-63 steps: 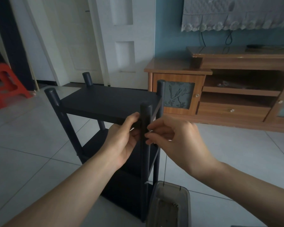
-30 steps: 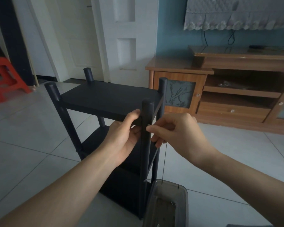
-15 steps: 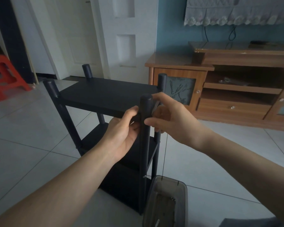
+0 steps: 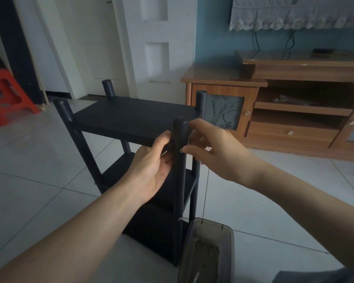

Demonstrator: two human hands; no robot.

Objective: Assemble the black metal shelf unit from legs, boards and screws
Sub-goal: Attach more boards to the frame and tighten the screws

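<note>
While our left hand [image 4: 151, 168] grips the top board [image 4: 131, 117] right at the near leg [image 4: 179, 152], thumb on the board's edge and fingers curled beneath it, our right hand [image 4: 219, 152] pinches a small silver screw [image 4: 181, 150] against the outer face of that leg, at the height of the board. The shelf [image 4: 135, 160] stands upright on the tiled floor, all four legs in place, so we judge this to be one of the last fastenings. The main risk is misalignment: if the board sags or shifts in our left hand, the hole in the leg and the one in the board's edge will not meet, and the screw could start crooked and bind or strip. The screw is small and held only by fingertips, so a slip could drop it to the floor rather than into the grey tray [image 4: 206, 252] by the shelf's foot. Pushing sideways on the leg could also tip the narrow shelf away from us.
</note>
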